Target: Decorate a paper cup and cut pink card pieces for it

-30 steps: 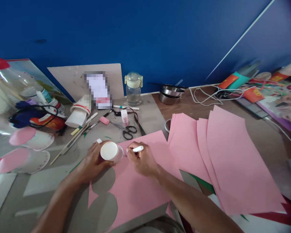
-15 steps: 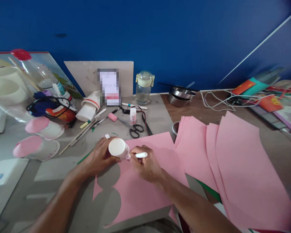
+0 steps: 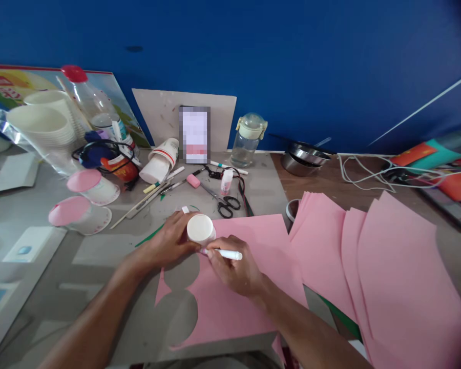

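Observation:
My left hand (image 3: 172,237) is wrapped round a white paper cup (image 3: 200,229), which stands upside down on a sheet of pink paper (image 3: 249,292). Held in my right hand (image 3: 236,266) is a white marker pen (image 3: 230,254); its tip points at the foot of the cup, partly hidden by my fingers. Rounded pieces are cut out of the sheet's left side, and the grey table (image 3: 111,282) shows through them. A pair of scissors (image 3: 226,206) and a small white bottle (image 3: 226,182) lie and stand beyond the cup.
Stacked pink sheets (image 3: 403,277) lie to the right. At the left are two cups with pink tops (image 3: 77,214), a stack of paper cups (image 3: 42,128) and a plastic bottle (image 3: 96,102). A phone (image 3: 194,136), glass jar (image 3: 249,141) and metal bowls (image 3: 305,158) stand at the back.
The whole view has shifted, so things appear further right. My right hand and the marker have moved slightly round the cup's near side, and the marker lies flatter. My left hand keeps its hold.

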`<state>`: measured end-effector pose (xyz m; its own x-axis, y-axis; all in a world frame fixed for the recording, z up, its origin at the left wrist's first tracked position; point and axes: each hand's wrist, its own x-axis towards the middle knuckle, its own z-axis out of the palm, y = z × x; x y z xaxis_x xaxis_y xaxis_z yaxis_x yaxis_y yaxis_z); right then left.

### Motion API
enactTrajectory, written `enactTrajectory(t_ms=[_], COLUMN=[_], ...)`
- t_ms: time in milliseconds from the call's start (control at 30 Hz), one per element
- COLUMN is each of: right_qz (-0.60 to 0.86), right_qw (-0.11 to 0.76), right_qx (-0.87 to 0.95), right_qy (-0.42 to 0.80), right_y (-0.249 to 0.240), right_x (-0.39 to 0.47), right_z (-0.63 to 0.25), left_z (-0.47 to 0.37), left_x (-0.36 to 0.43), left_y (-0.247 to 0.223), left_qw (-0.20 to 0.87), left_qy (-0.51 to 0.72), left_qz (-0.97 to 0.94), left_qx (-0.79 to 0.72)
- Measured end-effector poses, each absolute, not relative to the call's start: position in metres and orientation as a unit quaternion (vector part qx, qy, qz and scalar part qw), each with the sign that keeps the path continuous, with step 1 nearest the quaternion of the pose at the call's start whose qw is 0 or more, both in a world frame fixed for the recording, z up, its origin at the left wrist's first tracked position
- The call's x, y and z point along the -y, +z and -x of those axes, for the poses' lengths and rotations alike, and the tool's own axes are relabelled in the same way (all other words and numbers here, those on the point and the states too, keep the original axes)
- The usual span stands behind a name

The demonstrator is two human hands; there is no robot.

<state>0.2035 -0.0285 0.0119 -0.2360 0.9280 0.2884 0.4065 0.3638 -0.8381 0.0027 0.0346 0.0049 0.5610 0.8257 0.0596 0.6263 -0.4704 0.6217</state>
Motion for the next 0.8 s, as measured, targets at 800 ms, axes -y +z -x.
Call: enactTrajectory(t_ms=[800], right_qz=[0.403], right_qw=[0.556], right_qx=[0.544], right_qy=[0.483], right_y=[0.016], right_x=[0.011], right_z=[-0.239], left_z=[-0.005], left_x=[-0.034], left_y=[0.008], left_qw=[0.289], left_qy=[0.178], left_qz=[-0.832], left_qx=[-0.439])
